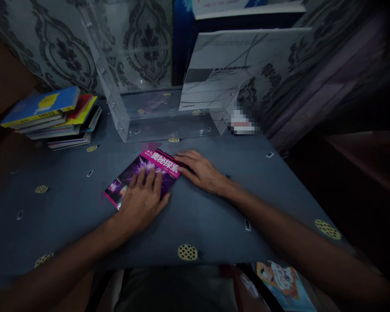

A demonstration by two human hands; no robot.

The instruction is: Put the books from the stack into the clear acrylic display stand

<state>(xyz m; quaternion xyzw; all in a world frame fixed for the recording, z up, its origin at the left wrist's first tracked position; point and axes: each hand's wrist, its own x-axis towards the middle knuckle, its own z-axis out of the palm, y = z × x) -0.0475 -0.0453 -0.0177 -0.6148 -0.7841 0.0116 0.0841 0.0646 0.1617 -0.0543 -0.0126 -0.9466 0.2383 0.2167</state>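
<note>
A book [137,167] with a purple starburst cover and pink bands lies at a slant on the table [214,234]. White Chinese characters run along its upper right side. My left hand [141,201] rests flat on the cover, palm down, fingers stretched towards the title and thumb off to the right. At the book's upper right corner is my right hand [203,171], its fingers and thumb around the corner edge. Part of the cover is hidden under the left fingers.
A clear acrylic stand [126,125] rises behind the book, with white booklets [211,69] upright in it. Several books are piled [45,106] at the back left. A blurred-out item [243,123] sits by the stand's right end. Below the front edge is a colourful book or packet [284,284].
</note>
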